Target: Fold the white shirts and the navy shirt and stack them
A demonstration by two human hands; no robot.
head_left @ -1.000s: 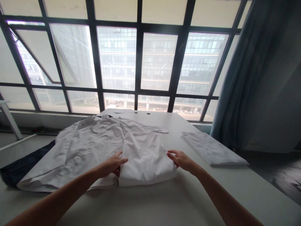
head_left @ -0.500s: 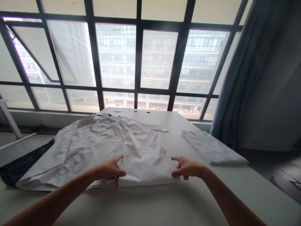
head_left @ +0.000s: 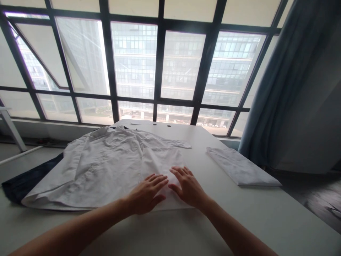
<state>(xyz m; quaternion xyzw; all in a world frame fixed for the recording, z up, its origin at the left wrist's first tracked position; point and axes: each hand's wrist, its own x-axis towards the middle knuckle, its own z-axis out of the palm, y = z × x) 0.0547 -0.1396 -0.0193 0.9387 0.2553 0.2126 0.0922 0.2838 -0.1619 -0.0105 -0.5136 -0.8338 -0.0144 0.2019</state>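
Note:
A folded white garment lies on the table in front of me, its lower part covered by my hands. My left hand rests flat on its left side, fingers stretched out. My right hand lies on its right side with the fingers spread, and the two hands nearly meet over the middle. To the left, touching the folded piece, a white shirt is spread out and wrinkled. Dark cloth sticks out from under the shirt on the left.
On the right of the white table lies another folded white garment. A blue-grey curtain hangs at the right, and large framed windows stand behind the table. A white metal frame is at the far left.
Both hands have let go of the folded garment's side edges. They have moved inward onto its top and opened flat. The garments look to be in the same places.

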